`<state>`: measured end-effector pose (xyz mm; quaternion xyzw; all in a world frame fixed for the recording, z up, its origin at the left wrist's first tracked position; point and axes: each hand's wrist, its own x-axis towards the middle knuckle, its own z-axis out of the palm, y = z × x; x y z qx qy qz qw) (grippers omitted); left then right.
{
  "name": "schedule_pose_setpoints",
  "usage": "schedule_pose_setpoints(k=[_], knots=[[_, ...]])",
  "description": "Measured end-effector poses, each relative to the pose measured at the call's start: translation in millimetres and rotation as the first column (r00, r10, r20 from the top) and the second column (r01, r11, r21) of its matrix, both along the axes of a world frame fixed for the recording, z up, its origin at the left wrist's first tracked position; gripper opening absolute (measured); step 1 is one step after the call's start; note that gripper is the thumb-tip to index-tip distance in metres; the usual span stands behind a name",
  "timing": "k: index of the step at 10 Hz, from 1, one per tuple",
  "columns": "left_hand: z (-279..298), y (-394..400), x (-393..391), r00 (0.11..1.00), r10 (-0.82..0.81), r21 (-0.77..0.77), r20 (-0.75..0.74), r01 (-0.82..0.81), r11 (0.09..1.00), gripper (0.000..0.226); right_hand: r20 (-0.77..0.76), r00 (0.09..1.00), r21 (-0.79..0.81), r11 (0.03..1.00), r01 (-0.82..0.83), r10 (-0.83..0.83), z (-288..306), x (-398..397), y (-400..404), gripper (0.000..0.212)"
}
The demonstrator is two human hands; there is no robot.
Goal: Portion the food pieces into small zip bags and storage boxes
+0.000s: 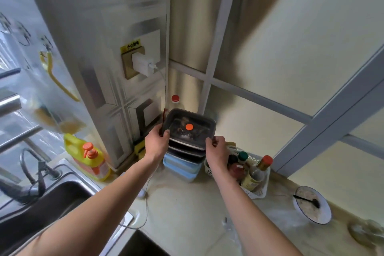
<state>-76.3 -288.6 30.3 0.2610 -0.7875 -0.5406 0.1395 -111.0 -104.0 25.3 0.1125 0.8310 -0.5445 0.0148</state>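
Note:
A black storage box (199, 122) with a clear lid and an orange sticker holds dark food pieces. It sits tilted on top of a stack of black boxes (185, 151) and light blue boxes (179, 167) in the counter's back corner. My left hand (156, 141) grips the top box's left edge. Its right front corner is pinched by my right hand (216, 149).
A white basket (258, 192) of sauce bottles stands right of the stack. A bowl (311, 206) with a black spoon lies at the right. A yellow detergent bottle (89, 158) and the sink (41, 208) are at the left. A charger cable (145, 212) trails across the counter.

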Motion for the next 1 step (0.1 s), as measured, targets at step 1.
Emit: schedule_pose_setpoints(k=[1], knots=[[11.1,2.9,-2.6,0.997,0.076,-0.070,-0.014,-0.076,0.995,0.031,-0.012,1.000,-0.003,1.000,0.023,-0.023,1.6,-0.1,-4.7,0.012]])
